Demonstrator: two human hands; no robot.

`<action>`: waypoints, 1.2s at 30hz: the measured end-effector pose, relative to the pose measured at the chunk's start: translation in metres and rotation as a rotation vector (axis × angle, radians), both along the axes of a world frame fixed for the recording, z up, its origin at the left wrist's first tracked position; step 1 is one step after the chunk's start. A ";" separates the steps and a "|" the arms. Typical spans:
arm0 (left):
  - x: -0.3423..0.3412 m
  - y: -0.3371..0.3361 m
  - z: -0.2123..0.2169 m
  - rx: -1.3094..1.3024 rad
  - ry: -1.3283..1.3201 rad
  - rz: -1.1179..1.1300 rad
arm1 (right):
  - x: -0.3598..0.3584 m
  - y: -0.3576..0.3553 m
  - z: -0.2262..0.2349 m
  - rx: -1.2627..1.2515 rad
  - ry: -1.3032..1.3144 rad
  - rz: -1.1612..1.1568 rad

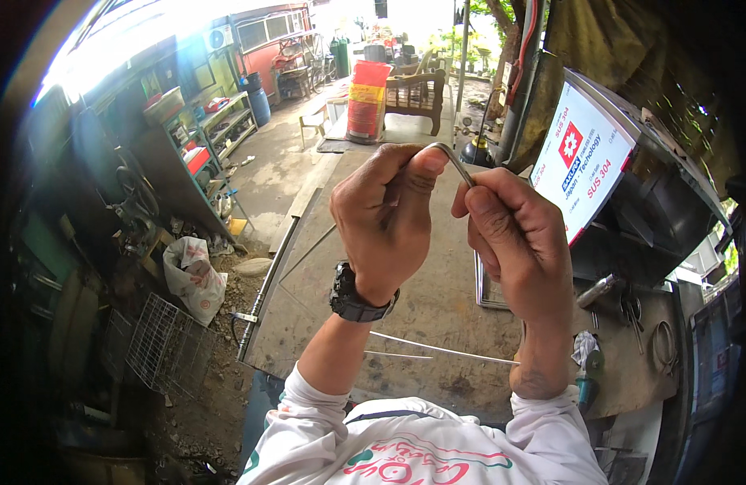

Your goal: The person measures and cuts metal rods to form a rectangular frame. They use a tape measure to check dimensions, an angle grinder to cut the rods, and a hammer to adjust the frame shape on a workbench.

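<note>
Both my hands are raised over a long grey workbench point(437, 307) and grip one bent steel rod point(451, 156). My left hand point(386, 218), with a black wristwatch point(358, 297) on its wrist, pinches one leg of the rod with thumb and fingers. My right hand point(518, 242) clasps the other leg, thumb pressed along it. The rod's curved bend shows between the two thumbs. A thin straight wire point(437, 349) lies on the bench below my wrists.
A large metal box with a white and red label point(587, 153) stands at the right. Pliers and small tools point(631, 311) lie beside it. A red and yellow cylinder point(367, 101) stands far down the bench. A wire basket point(159, 339) and a white sack point(193, 275) sit on the dirt floor at left.
</note>
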State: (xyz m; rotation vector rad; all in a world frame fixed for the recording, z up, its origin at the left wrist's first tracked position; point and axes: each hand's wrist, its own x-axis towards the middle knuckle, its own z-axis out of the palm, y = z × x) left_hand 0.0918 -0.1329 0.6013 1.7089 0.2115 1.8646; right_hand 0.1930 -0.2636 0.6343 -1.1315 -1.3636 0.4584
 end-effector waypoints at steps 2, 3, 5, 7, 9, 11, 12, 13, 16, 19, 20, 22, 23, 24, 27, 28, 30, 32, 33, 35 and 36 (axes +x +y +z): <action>0.002 -0.004 0.002 -0.009 -0.017 0.000 | 0.001 -0.001 -0.002 0.024 -0.008 -0.018; 0.003 -0.006 0.003 -0.017 -0.019 0.000 | 0.001 -0.002 -0.002 0.031 -0.006 -0.026; 0.004 -0.012 0.003 -0.043 -0.009 -0.008 | 0.002 -0.003 -0.003 0.046 0.010 -0.036; 0.007 -0.016 0.001 -0.068 0.000 -0.017 | 0.002 -0.004 -0.004 0.051 0.049 -0.044; 0.013 -0.014 -0.002 -0.042 -0.048 -0.023 | 0.002 -0.003 -0.007 0.055 0.038 -0.050; 0.016 -0.006 -0.005 -0.015 -0.004 -0.018 | 0.007 -0.001 -0.011 0.031 0.042 -0.040; 0.012 0.003 -0.005 -0.002 0.067 -0.018 | 0.012 0.003 -0.014 0.014 0.044 -0.027; 0.009 0.011 -0.003 0.019 0.129 -0.026 | 0.022 0.007 -0.016 0.028 0.041 0.009; -0.002 0.032 0.005 0.081 0.227 0.113 | 0.070 0.021 -0.020 -0.126 0.045 0.375; -0.026 0.068 0.037 0.062 0.196 0.248 | 0.113 0.022 -0.034 -0.042 -0.061 0.599; -0.031 0.077 0.045 0.011 0.165 0.288 | 0.126 0.023 -0.036 0.070 0.052 0.614; -0.039 0.088 0.049 -0.253 0.157 0.172 | 0.144 0.021 -0.042 0.142 0.365 0.787; -0.040 0.091 0.048 -0.382 0.168 0.111 | 0.149 0.023 -0.044 0.181 0.384 0.746; -0.042 0.095 0.048 -0.431 0.142 0.002 | 0.152 0.024 -0.047 0.245 0.409 0.716; -0.044 0.106 0.044 -0.576 0.086 -0.310 | 0.156 0.029 -0.049 0.324 0.547 0.451; -0.043 0.108 0.041 -0.604 0.075 -0.359 | 0.157 0.032 -0.049 0.314 0.595 0.336; -0.042 0.111 0.034 -0.631 0.041 -0.468 | 0.159 0.035 -0.047 0.337 0.616 0.233; -0.042 0.114 0.026 -0.631 0.018 -0.511 | 0.160 0.037 -0.046 0.325 0.583 0.154; -0.043 0.116 0.023 -0.629 0.010 -0.523 | 0.161 0.038 -0.046 0.328 0.563 0.152; -0.047 0.118 0.016 -0.644 -0.005 -0.541 | 0.160 0.039 -0.048 0.297 0.554 0.148; -0.048 0.119 0.013 -0.644 -0.014 -0.551 | 0.160 0.039 -0.049 0.283 0.545 0.147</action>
